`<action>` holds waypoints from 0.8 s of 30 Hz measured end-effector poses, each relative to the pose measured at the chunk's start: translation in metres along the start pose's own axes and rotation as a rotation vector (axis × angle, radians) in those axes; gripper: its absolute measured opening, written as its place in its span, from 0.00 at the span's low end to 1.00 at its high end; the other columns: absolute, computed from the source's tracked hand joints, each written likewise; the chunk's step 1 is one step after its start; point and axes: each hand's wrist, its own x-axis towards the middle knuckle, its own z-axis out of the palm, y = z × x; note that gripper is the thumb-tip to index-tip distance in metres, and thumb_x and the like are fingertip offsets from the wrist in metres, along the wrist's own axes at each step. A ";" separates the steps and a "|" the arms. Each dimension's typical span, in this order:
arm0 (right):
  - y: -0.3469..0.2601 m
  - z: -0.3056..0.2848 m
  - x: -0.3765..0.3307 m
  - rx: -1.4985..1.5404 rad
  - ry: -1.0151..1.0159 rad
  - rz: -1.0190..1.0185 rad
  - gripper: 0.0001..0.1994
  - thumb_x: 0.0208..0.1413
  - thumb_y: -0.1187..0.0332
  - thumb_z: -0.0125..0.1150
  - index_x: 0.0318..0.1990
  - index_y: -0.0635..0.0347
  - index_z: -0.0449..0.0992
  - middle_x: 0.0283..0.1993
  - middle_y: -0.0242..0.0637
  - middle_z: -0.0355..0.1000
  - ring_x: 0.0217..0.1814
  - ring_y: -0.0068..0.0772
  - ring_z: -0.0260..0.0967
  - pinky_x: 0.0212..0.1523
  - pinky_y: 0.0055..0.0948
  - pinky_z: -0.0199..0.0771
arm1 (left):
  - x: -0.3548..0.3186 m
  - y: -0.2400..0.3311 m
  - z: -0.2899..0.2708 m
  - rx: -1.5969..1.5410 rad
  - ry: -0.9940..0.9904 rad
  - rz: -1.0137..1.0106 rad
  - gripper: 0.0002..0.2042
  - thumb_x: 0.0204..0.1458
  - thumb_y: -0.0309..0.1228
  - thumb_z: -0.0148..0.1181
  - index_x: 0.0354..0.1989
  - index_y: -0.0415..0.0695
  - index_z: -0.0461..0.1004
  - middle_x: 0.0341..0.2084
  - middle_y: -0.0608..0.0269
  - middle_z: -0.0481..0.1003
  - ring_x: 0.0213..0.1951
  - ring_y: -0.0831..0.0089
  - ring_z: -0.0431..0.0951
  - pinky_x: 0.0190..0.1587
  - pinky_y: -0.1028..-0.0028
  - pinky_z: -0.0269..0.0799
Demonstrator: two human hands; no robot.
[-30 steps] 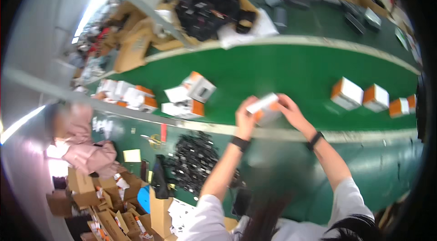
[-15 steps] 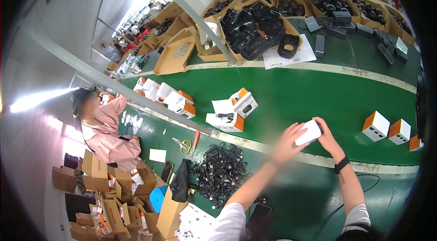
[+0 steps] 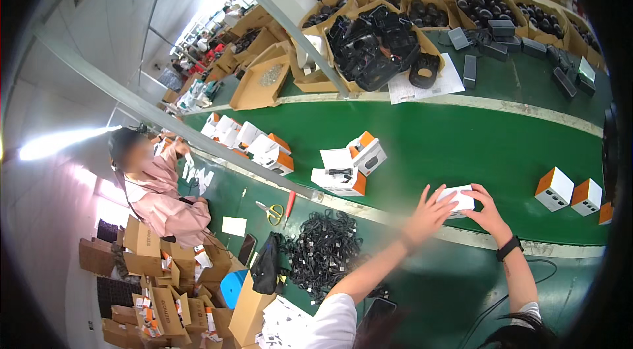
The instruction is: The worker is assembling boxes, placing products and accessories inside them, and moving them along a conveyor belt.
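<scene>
Both of my hands hold one small white box (image 3: 457, 199) at the near edge of the green conveyor belt (image 3: 461, 145). My left hand (image 3: 427, 213) grips its left side with fingers spread over the top. My right hand (image 3: 486, 210), with a black wristband, grips its right side. To the left, two open white-and-orange boxes (image 3: 349, 166) lie on the belt. Closed white-and-orange boxes (image 3: 566, 192) stand to the right.
A heap of black cables (image 3: 323, 250), scissors (image 3: 270, 212) and a red pen lie on the near green table. A person in pink (image 3: 158, 197) works at left among cardboard cartons (image 3: 158, 290). Cartons of black parts (image 3: 376, 39) line the far side.
The view has swung left and down. My hands with the white box have moved lower, toward the belt's near edge, and are pressed closer around it.
</scene>
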 end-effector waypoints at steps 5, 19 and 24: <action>0.009 0.002 -0.016 -0.102 0.072 -0.032 0.26 0.40 0.71 0.66 0.51 0.57 0.69 0.60 0.48 0.56 0.63 0.46 0.52 0.61 0.36 0.53 | -0.007 0.011 0.025 0.049 0.077 0.003 0.19 0.51 0.28 0.51 0.54 0.49 0.65 0.58 0.67 0.60 0.63 0.64 0.53 0.64 0.52 0.36; 0.026 -0.040 -0.027 -0.274 0.152 -0.048 0.28 0.40 0.75 0.65 0.53 0.58 0.65 0.63 0.51 0.52 0.66 0.47 0.49 0.63 0.34 0.50 | -0.001 0.007 0.004 -0.094 0.338 -0.259 0.20 0.43 0.25 0.57 0.49 0.45 0.68 0.53 0.53 0.65 0.58 0.56 0.58 0.61 0.56 0.46; 0.058 -0.119 -0.069 -0.340 0.473 0.030 0.29 0.42 0.77 0.64 0.55 0.60 0.63 0.59 0.46 0.59 0.64 0.44 0.52 0.62 0.34 0.51 | 0.004 -0.056 -0.052 0.114 0.773 -0.574 0.31 0.41 0.25 0.58 0.57 0.41 0.56 0.57 0.52 0.54 0.59 0.51 0.52 0.60 0.59 0.48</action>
